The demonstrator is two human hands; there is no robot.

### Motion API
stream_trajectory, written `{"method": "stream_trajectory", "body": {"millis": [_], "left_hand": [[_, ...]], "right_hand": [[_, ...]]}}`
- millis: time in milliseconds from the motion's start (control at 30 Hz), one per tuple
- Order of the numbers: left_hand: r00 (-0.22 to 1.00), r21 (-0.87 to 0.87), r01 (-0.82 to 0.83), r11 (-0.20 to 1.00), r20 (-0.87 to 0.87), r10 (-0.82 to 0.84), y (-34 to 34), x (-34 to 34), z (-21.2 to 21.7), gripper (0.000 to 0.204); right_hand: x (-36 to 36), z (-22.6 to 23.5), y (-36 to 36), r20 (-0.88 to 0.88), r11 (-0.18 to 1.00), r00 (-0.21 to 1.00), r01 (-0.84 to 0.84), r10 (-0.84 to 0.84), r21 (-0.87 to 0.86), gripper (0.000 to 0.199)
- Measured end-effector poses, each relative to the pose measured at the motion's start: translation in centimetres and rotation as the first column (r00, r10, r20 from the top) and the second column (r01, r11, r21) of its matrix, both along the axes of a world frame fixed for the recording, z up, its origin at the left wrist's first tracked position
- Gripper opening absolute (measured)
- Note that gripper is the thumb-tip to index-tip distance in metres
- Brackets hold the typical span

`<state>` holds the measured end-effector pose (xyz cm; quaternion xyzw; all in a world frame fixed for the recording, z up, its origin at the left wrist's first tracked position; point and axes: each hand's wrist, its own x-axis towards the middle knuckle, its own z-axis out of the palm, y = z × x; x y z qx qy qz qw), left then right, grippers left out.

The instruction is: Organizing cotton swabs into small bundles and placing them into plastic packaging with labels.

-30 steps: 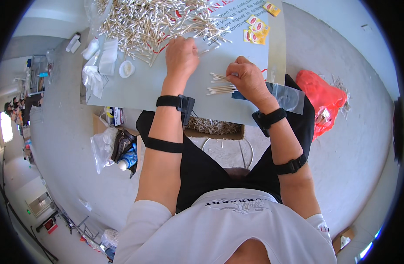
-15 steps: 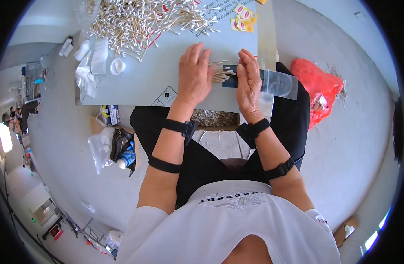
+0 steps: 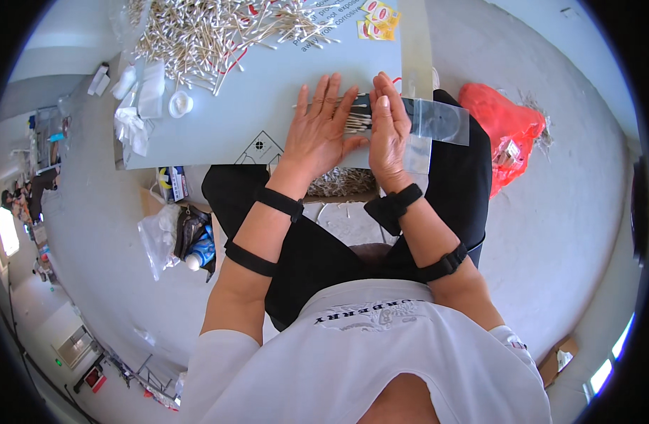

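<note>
A small bunch of cotton swabs [image 3: 357,121] lies on the grey board between my hands. My left hand [image 3: 317,131] rests flat over the left end of the bunch, fingers spread and thumb out, hiding part of the swabs. On the other side my right hand [image 3: 389,134] stands on edge with its fingers stretched out, its palm turned toward the swab tips. Under and beyond my right hand lies a clear plastic bag [image 3: 444,122] with a dark patch, reaching over the board's right edge. Neither hand grips anything.
A large heap of loose cotton swabs [image 3: 204,39] covers the far left of the board [image 3: 204,134]. Near it are a small white round tub [image 3: 180,104] and white wrapped packs [image 3: 152,88]. Yellow sachets [image 3: 379,21] lie at the far right. A red bag [image 3: 499,134] sits beyond my right knee.
My left hand has flattened and spread its fingers over the swabs. My right hand has come closer to it, narrowing the gap. The whole view has shifted slightly.
</note>
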<state>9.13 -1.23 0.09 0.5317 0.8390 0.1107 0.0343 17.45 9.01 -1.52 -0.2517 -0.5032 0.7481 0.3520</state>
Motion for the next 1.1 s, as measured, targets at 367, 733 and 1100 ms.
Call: {"method": "stream_trajectory", "body": {"millis": [367,733,1100], "left_hand": [[0.668,0.538,-0.635,0.554,0.743,0.044,0.6,0.5,-1.0,0.059],[0.485,0.525,-0.785,0.328,0.851,-0.201,2.1,1.3,-1.7,0.056],[0.969,0.294,-0.223,0.929,0.17,0.179,-0.2,0.9,-0.6,0.072]], "right_hand": [[-0.8,-0.8,0.2,0.005,0.995,0.999,0.039,-0.039,0.097,0.042],[-1.6,-0.9,0.4,-0.059,0.997,0.997,0.053,-0.056,-0.054,0.042],[1.0,1.1,3.3,0.468,0.821,0.88,-0.211,-0.077,0.531,0.013]]}}
